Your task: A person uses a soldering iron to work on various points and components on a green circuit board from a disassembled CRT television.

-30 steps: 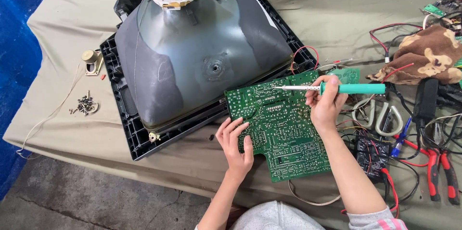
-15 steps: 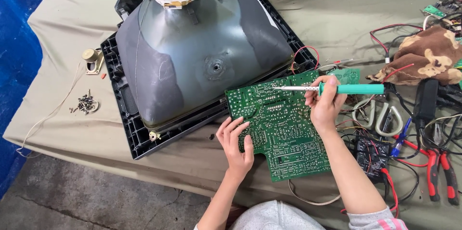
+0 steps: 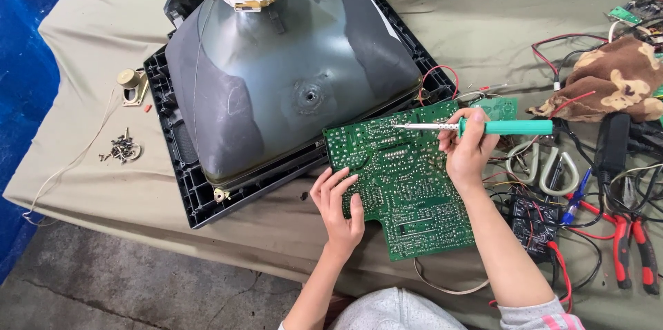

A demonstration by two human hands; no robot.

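head view: soldering iron on a green board

screws point(image 3: 121, 150) lie at 9 o'clock, the picture tube point(image 3: 290, 74) at 11. left hand point(image 3: 340, 209) rests open-fingered on the board point(image 3: 404, 178) at centre. right hand point(image 3: 469, 150) is clamped on the iron point(image 3: 483, 127), tip touching the board. pliers point(image 3: 632, 247) lie at 4 o'clock.

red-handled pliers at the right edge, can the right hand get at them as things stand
Probably not at once: the right hand is gripping the teal soldering iron over the green circuit board. The red-handled pliers lie uncovered on the cloth among loose wires, so the path looks open.
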